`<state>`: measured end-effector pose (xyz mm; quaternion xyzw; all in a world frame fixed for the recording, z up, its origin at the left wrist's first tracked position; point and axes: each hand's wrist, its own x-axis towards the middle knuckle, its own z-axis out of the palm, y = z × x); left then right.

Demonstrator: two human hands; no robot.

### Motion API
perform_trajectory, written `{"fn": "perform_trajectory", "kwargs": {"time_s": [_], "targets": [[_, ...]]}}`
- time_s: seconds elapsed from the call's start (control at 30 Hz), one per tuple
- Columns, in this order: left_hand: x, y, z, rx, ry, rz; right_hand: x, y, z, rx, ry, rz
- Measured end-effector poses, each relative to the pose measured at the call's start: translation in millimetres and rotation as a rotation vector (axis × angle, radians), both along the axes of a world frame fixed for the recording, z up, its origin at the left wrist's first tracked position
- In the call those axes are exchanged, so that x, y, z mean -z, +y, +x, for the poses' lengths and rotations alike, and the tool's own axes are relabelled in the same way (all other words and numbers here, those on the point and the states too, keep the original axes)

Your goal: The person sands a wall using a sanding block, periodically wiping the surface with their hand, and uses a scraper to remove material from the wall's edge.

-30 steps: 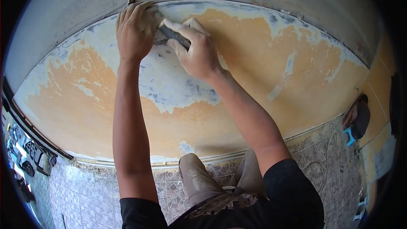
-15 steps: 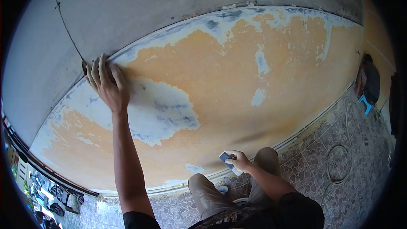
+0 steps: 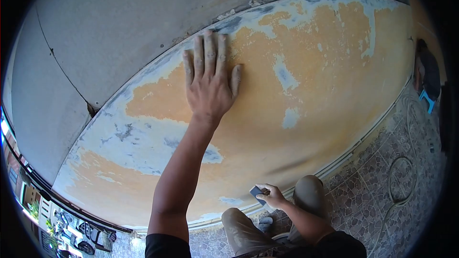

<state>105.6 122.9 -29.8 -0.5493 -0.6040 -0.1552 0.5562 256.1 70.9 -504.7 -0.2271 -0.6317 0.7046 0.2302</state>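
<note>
My left hand (image 3: 212, 79) lies against the wall (image 3: 248, 134), fingers extended and dusty, their tips close to the wall's upper edge. This wall is orange with patches of white and grey filler. Down by my knees, my right hand (image 3: 271, 196) is closed around a small sanding block (image 3: 258, 195), whose flat dark face shows. The block is held a little away from the wall, near its base. The fingers on its far side are partly hidden.
A grey, cracked surface (image 3: 114, 33) adjoins the wall's upper edge. At right a person (image 3: 429, 71) sits on a blue stool (image 3: 427, 101). A coiled hose (image 3: 403, 181) lies on the tiled floor (image 3: 351, 210). A motorcycle (image 3: 71, 234) stands at lower left.
My left hand has moved right along the wall from the crack to the filler-patched upper edge, fingers now stretched flat. The right hand keeps the sanding block near my knees. The view has shifted.
</note>
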Motion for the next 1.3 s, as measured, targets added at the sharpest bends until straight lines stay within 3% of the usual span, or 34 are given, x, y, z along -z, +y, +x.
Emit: {"fn": "perform_trajectory", "kwargs": {"time_s": [0.03, 0.1, 0.3, 0.47, 0.53, 0.63, 0.77, 0.83, 0.93, 1.17, 1.3], "targets": [[1.7, 7.6, 9.1, 0.011, 0.011, -0.019, 19.6, 2.6, 0.2, 0.001, 0.002, 0.003], [3.1, 21.4, 17.9, 0.048, 0.037, -0.047, 45.2, 1.4, -0.6, 0.135, -0.259, 0.266], [4.8, 11.1, 15.4, 0.171, 0.115, -0.291, 57.2, 4.4, 19.7, 0.027, -0.351, 0.421], [-20.5, -28.9, -11.5, 0.114, 0.076, -0.253, 60.5, 5.0, 26.6, 0.040, -0.351, 0.406], [-36.4, -47.7, -24.8, -0.029, 0.100, -0.114, 55.0, 4.7, 26.7, 0.051, -0.330, 0.442], [-48.3, -65.9, -49.4, -0.076, 0.086, -0.027, 66.3, 4.9, 21.3, -0.033, -0.360, 0.408], [-46.1, -75.7, -63.1, -0.072, 0.065, 0.004, 80.0, -1.9, 12.6, -0.058, -0.385, 0.497], [-39.7, -72.3, -60.1, -0.070, 0.047, 0.029, 73.6, -2.6, 10.7, -0.032, -0.335, 0.311], [-28.3, -62.7, -47.8, -0.072, 0.011, 0.065, 79.1, 0.6, 6.8, 0.000, -0.346, 0.279], [-1.3, -26.2, -8.4, 0.008, -0.007, -0.053, 93.4, 0.3, 4.6, 0.016, -0.386, 0.285], [3.1, -25.2, 3.4, 0.075, -0.008, -0.257, 92.8, -1.1, 5.5, -0.008, -0.395, 0.255]]}}
